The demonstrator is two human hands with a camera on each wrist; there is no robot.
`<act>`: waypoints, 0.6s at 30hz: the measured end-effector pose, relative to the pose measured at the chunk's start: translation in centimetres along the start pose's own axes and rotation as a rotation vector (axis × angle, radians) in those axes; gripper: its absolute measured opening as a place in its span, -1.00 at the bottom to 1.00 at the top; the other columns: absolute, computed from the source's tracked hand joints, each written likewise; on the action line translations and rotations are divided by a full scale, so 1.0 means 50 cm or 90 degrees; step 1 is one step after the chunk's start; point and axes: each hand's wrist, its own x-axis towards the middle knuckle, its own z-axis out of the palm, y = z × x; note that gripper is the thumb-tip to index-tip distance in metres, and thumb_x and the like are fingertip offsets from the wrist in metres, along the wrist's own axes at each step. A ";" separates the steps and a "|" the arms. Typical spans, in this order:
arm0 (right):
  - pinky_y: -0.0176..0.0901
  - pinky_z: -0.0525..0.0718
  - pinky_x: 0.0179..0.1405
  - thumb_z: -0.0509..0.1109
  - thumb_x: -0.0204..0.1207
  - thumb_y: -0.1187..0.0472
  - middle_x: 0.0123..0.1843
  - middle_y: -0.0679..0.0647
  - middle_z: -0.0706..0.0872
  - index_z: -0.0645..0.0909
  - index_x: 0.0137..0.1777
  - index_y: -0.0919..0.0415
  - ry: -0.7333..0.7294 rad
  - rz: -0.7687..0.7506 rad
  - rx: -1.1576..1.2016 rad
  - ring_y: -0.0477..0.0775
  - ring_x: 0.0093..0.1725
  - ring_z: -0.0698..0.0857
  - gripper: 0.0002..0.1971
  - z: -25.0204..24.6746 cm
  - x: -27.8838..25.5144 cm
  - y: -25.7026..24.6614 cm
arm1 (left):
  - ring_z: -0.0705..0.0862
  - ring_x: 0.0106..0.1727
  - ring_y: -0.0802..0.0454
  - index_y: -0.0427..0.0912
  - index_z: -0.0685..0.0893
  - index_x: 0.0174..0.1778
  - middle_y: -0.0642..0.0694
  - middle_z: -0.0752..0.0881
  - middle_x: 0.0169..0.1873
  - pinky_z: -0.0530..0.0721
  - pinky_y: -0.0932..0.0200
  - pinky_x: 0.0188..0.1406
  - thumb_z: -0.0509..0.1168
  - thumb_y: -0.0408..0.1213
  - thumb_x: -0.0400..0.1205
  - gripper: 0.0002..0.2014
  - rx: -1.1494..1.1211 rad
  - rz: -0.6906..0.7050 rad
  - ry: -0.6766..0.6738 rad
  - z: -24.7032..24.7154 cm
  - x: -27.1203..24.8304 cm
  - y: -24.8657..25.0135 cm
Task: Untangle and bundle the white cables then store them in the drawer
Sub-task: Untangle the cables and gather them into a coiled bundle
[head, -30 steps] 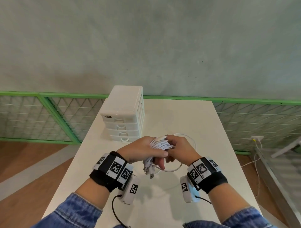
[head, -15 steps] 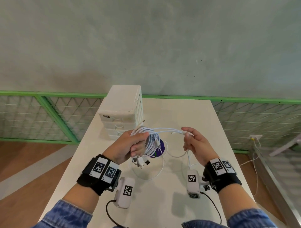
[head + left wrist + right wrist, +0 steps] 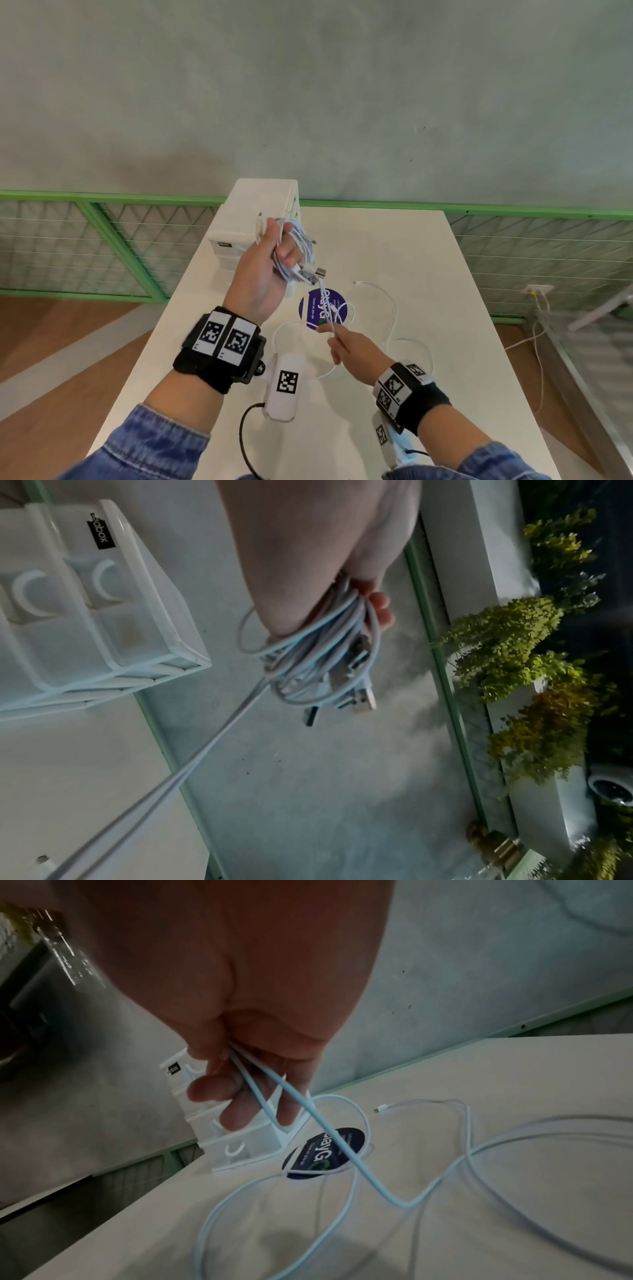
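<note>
My left hand [image 3: 270, 260] is raised in front of the white drawer unit [image 3: 253, 212] and grips a coiled bundle of white cables [image 3: 301, 250], with plugs hanging from its lower end [image 3: 356, 696]. A taut strand [image 3: 325, 305] runs from the bundle down to my right hand [image 3: 342, 342], which pinches it just above the table. In the right wrist view the fingers [image 3: 219, 1088] hold two runs of cable [image 3: 274, 1091]. The rest of the loose cable [image 3: 394, 318] lies in loops on the table, its small plug [image 3: 356, 282] free.
The white table [image 3: 428, 260] carries a round purple sticker [image 3: 323, 308] under the strand. The drawer unit [image 3: 85, 610] shows closed drawers with curved handles. A green mesh railing [image 3: 102, 246] runs behind, and a wall socket with cords [image 3: 536, 291] is at right.
My left hand has lifted the bundle up and away toward the drawer unit. My right hand has dropped low over the table, pulling one strand tight between the two hands.
</note>
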 end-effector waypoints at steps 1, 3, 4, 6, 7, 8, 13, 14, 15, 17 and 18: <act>-0.09 0.48 -0.05 0.01 0.71 0.18 -0.32 -0.08 0.55 0.35 0.45 -0.01 -0.001 -0.001 -0.016 0.05 -0.19 0.55 -0.65 0.000 -0.002 -0.004 | 0.38 -0.50 0.14 -0.20 0.54 -0.12 0.04 0.40 -0.53 0.48 0.27 -0.27 0.09 -0.01 0.64 -0.69 -0.013 0.015 0.028 0.001 0.001 0.003; -0.13 0.43 -0.08 0.03 0.71 0.19 -0.18 0.04 0.63 0.25 0.54 -0.01 -0.006 -0.011 -0.071 0.13 -0.10 0.58 -0.59 -0.003 -0.003 -0.012 | 0.45 -0.46 0.13 -0.19 0.52 -0.11 0.02 0.45 -0.49 0.49 0.26 -0.23 0.01 -0.05 0.72 -0.68 -0.037 0.034 0.062 -0.001 0.003 0.004; -0.12 0.46 -0.05 0.03 0.71 0.18 -0.04 0.16 0.69 0.20 0.56 -0.02 -0.009 -0.023 -0.101 0.20 -0.02 0.62 -0.58 -0.002 -0.002 -0.012 | 0.47 -0.43 0.11 -0.19 0.52 -0.09 0.01 0.48 -0.47 0.49 0.24 -0.19 -0.02 -0.04 0.74 -0.67 -0.049 0.039 0.072 -0.005 0.004 0.004; 0.00 0.57 0.10 0.04 0.70 0.12 0.21 0.20 0.69 0.16 0.58 -0.10 -0.015 -0.049 -0.146 0.28 0.15 0.64 -0.55 -0.004 -0.004 -0.019 | 0.53 -0.36 0.07 -0.20 0.52 -0.04 -0.02 0.54 -0.42 0.51 0.18 -0.10 -0.06 -0.03 0.76 -0.64 -0.068 0.042 0.088 -0.014 0.008 0.006; 0.05 0.59 0.15 0.04 0.70 0.08 0.27 0.18 0.67 0.16 0.58 -0.13 -0.016 -0.067 -0.165 0.27 0.19 0.64 -0.55 -0.005 -0.006 -0.024 | 0.55 -0.32 0.04 -0.19 0.52 -0.02 -0.03 0.57 -0.40 0.53 0.15 -0.08 -0.07 -0.03 0.77 -0.64 -0.070 0.043 0.096 -0.017 0.010 0.007; 0.07 0.60 0.14 0.05 0.69 0.06 0.28 0.15 0.68 0.19 0.57 -0.14 -0.011 -0.093 -0.187 0.26 0.19 0.64 -0.56 -0.010 -0.009 -0.031 | 0.57 -0.29 0.03 -0.18 0.53 0.00 -0.04 0.59 -0.37 0.55 0.13 -0.07 -0.07 -0.03 0.77 -0.65 -0.063 0.046 0.111 -0.020 0.014 0.007; 0.00 0.64 0.03 0.09 0.61 -0.10 0.13 -0.09 0.77 0.47 0.37 -0.23 0.076 -0.213 -0.232 0.04 0.08 0.70 -0.64 -0.054 -0.027 -0.093 | 0.64 -0.34 0.10 -0.10 0.55 0.05 -0.07 0.60 -0.33 0.66 0.20 -0.19 -0.01 -0.06 0.76 -0.72 0.192 0.048 0.191 -0.035 0.024 -0.023; -0.05 0.65 0.01 0.09 0.59 -0.11 0.11 -0.12 0.77 0.55 0.31 -0.20 0.100 -0.230 -0.211 -0.01 0.06 0.70 -0.65 -0.065 -0.029 -0.107 | 0.64 -0.36 0.12 -0.14 0.53 0.10 -0.08 0.60 -0.33 0.66 0.24 -0.23 -0.02 -0.06 0.76 -0.71 0.303 0.047 0.163 -0.041 0.021 -0.032; -0.11 0.64 -0.03 0.10 0.57 -0.12 0.06 -0.13 0.79 0.62 0.23 -0.15 0.125 -0.249 -0.183 -0.06 0.02 0.71 -0.64 -0.075 -0.030 -0.117 | 0.62 -0.37 0.12 -0.23 0.49 0.17 -0.10 0.59 -0.33 0.64 0.26 -0.24 -0.05 -0.08 0.77 -0.68 0.404 0.044 0.110 -0.044 0.015 -0.040; -0.19 0.62 -0.14 0.11 0.53 -0.14 -0.09 -0.10 0.80 0.71 0.09 -0.07 0.183 -0.279 -0.133 -0.11 -0.12 0.69 -0.62 -0.096 -0.028 -0.135 | 0.56 -0.40 0.13 -0.43 0.40 0.23 -0.15 0.55 -0.36 0.60 0.35 -0.27 -0.07 -0.14 0.78 -0.62 0.547 0.021 -0.004 -0.048 0.002 -0.055; -0.21 0.62 -0.16 0.15 0.52 -0.13 -0.14 -0.09 0.80 0.73 0.03 -0.04 0.210 -0.285 -0.104 -0.12 -0.16 0.69 -0.65 -0.107 -0.028 -0.143 | 0.54 -0.41 0.14 -0.44 0.41 0.23 -0.13 0.54 -0.37 0.57 0.41 -0.33 -0.07 -0.16 0.77 -0.62 0.595 -0.001 -0.043 -0.046 -0.005 -0.059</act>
